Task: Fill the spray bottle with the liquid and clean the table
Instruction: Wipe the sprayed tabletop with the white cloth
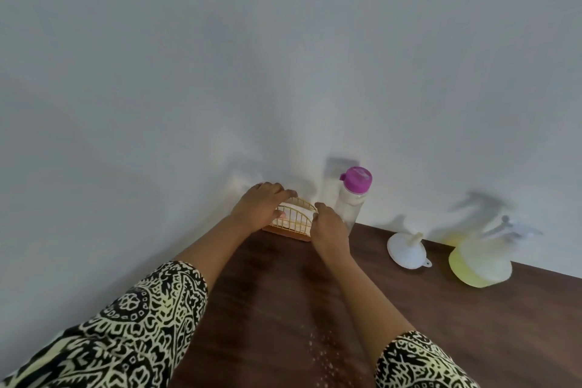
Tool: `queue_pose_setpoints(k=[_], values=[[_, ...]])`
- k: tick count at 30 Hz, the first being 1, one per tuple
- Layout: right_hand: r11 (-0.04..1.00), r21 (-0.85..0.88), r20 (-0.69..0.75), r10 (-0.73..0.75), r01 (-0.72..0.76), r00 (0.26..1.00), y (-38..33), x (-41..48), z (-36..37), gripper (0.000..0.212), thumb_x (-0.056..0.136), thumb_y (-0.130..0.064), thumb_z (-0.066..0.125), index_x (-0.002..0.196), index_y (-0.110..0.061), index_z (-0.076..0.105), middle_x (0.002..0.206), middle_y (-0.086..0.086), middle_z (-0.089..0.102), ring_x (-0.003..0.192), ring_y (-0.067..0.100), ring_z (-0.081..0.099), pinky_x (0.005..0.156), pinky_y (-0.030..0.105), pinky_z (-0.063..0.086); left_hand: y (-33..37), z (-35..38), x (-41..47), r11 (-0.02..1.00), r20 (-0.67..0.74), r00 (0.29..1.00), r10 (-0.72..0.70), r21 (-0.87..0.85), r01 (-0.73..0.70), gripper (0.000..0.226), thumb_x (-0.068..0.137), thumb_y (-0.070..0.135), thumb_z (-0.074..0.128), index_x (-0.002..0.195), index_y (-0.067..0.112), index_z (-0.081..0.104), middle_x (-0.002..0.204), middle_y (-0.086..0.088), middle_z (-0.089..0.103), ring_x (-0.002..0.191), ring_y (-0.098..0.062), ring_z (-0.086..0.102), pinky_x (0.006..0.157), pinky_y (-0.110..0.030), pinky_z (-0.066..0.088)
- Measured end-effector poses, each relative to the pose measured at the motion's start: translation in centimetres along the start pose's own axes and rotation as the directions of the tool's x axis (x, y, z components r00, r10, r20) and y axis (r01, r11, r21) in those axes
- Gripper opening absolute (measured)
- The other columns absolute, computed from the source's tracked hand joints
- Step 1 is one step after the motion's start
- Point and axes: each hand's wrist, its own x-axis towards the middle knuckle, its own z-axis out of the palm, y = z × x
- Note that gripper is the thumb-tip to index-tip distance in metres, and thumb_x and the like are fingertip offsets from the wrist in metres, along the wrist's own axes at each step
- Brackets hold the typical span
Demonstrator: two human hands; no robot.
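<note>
- Worktop (409,324): I log a dark brown wood-grain surface set against a pale wall; a scatter of small white droplets or specks lies on it near the front edge, between my two forearms.
- Napkin holder (291,220): a yellow wire rack on an orange-brown base, at the back of the worktop by the wall, with white paper standing in it.
- Left hand (259,206): I see its fingers curled over the top rim of the napkin holder, thumb on the near side; grip clasped on the rack.
- Right hand (329,227): it rests against the holder's right end, fingers bent; I cannot tell whether this grip is clenched on anything.
- Bottle (354,198): clear, upright, magenta cap, just right of the holder and behind the right hand.
- Funnel (406,250): white, mouth down, spout up, well right of the bottle.
- Spray bottle (480,261): far right, blurred, yellow liquid inside, pale trigger head on top, apart from both hands.
- Sleeves (141,318): black-and-cream patterned fabric on both arms.
</note>
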Motion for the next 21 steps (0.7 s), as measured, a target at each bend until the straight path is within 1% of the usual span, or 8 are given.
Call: queue_pose_setpoints(k=[4,8,12,16,19,21], values=[[0.998,-0.042,0.021,0.042,-0.041,0.999,-0.4,0.9,0.5,0.034,0.098,-0.008,0.041,0.131,-0.009,0.049,0.124,0.009,0.06,0.111,0.025,0.059,0.082,0.031,0.046,-1.2,0.1,-0.9,1.0,0.016,1.0,-0.014,-0.015,0.014,0.054,0.093,0.027,0.06,0.143,0.029,0.04,0.139,-0.002,0.05,0.126,-0.023,0.045,0.104,-0.036,0.036],[0.99,-0.139,0.085,0.034,-0.022,0.996,-0.3,1.7,0.8,0.025,0.097,-0.009,0.044,0.12,-0.007,0.055,0.117,0.01,0.061,0.107,0.025,0.059,0.074,0.028,0.038,-2.1,0.4,-1.8,0.997,0.001,0.998,-0.058,-0.058,0.058,0.054,0.093,0.027,0.059,0.144,0.029,0.04,0.141,-0.001,0.049,0.127,-0.021,0.043,0.1,-0.036,0.041],[0.986,-0.156,0.111,0.069,-0.051,0.991,-0.6,2.6,1.1,0.024,0.097,-0.017,0.049,0.116,-0.007,0.06,0.113,0.011,0.065,0.105,0.025,0.061,0.077,0.03,0.045,-2.0,0.5,-2.2,0.988,-0.01,0.995,-0.098,-0.12,0.096,0.053,0.093,0.025,0.059,0.143,0.031,0.042,0.14,0.001,0.049,0.128,-0.02,0.041,0.096,-0.037,0.046],[0.985,-0.158,0.124,0.096,-0.076,0.988,-0.6,3.0,1.3,0.025,0.095,-0.022,0.055,0.113,-0.006,0.064,0.11,0.012,0.068,0.104,0.026,0.063,0.082,0.033,0.048,-1.7,0.4,-2.2,0.985,-0.013,0.992,-0.124,-0.121,0.122,0.053,0.093,0.024,0.059,0.143,0.031,0.041,0.14,0.002,0.049,0.128,-0.019,0.041,0.096,-0.036,0.047],[0.983,-0.169,0.12,0.086,-0.065,0.989,-0.7,3.0,1.6,0.024,0.095,-0.023,0.055,0.11,-0.007,0.065,0.107,0.012,0.069,0.101,0.026,0.064,0.079,0.033,0.049,-1.6,0.4,-2.2,0.982,-0.009,0.99,-0.141,-0.128,0.138,0.054,0.093,0.024,0.059,0.144,0.031,0.041,0.142,0.001,0.048,0.129,-0.02,0.041,0.099,-0.036,0.046],[0.981,-0.188,0.104,0.058,-0.037,0.993,-0.9,2.8,1.8,0.022,0.096,-0.022,0.053,0.108,-0.008,0.065,0.106,0.011,0.069,0.099,0.025,0.064,0.072,0.031,0.046,-1.6,0.4,-2.1,0.98,-0.008,0.99,-0.144,-0.139,0.142,0.054,0.093,0.023,0.06,0.143,0.031,0.042,0.141,0.0,0.049,0.128,-0.02,0.041,0.099,-0.036,0.045]])
